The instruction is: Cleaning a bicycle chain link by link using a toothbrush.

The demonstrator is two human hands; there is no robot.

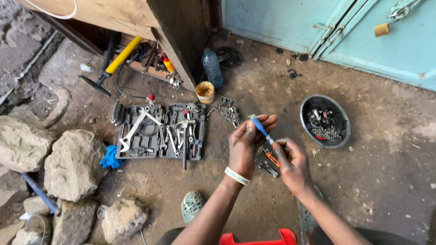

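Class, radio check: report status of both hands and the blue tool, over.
Left hand and right hand both gripping blue-handled tool, held above dirt floor. Pliers on the ground beneath the hands. Open tool case to the left, untouched.

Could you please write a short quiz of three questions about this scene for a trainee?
1. True or false: both hands hold the blue tool.
2. What lies open to the left of the left hand? A) tool case B) book C) laptop
3. Fill in: the dark round bowl holds small ____ parts.

Key:
1. True; the right hand pinches its lower end, the left hand's fingers hold the upper end.
2. A, the tool case with wrenches.
3. Metal.
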